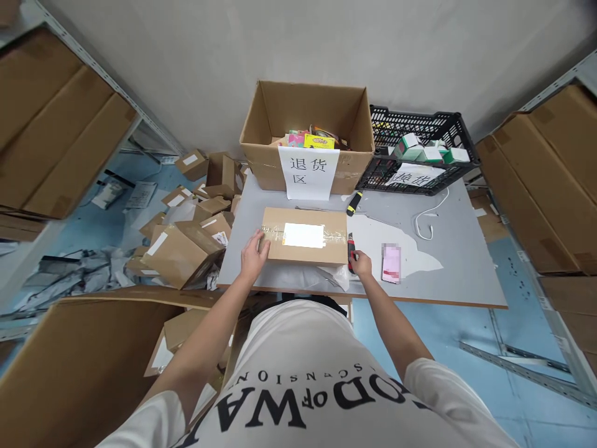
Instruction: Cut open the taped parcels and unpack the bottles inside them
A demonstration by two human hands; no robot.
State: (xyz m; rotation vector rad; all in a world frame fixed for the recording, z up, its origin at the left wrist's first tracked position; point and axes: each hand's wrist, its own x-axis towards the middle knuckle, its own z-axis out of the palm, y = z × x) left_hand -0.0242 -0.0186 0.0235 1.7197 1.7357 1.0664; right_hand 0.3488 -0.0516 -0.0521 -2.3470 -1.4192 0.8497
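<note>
On the grey table, the taped carton lies lengthwise left to right between the hands, the left hand unclenched against its left end, the right hand touching, grasp undeterminable, the red-and-black knife beside its right end.

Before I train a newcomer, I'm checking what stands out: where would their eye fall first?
Probably on the large open brown cardboard box at the back of the grey table, with a white paper sign on its front. Next, the brown cardboard parcel in front of it, the left hand at its left end and the right hand on a red-and-black utility knife by its right end.
</note>
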